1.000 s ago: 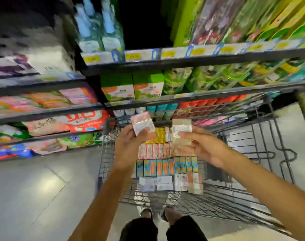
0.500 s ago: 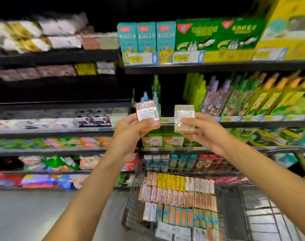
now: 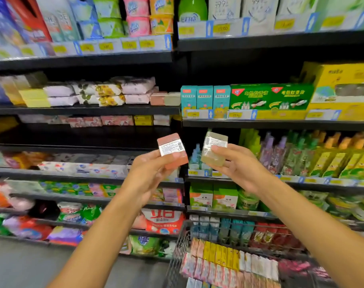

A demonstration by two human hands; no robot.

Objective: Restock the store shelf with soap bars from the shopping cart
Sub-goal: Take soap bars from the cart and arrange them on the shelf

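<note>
Two soap bars are up in front of you, one per hand, held apart at the same height before the dark shelf (image 3: 123,148). Your left hand (image 3: 150,175) grips the pink soap bar (image 3: 172,151) with its fingers (image 3: 156,157) curled around the lower end, white label facing you. Your right hand (image 3: 237,167) pinches the pale clear soap bar (image 3: 213,150), thumb across its label, fingers wrapped behind. Beyond and above your fingers, further soap bars (image 3: 164,98) in matching pink and pale lie at the right end of a shelf row, beside wrapped packs (image 3: 106,94). Below your right fingers stands the shopping cart (image 3: 177,252), its basket filled with rows of boxed soap bars (image 3: 222,260) in pink, yellow and white.
</note>
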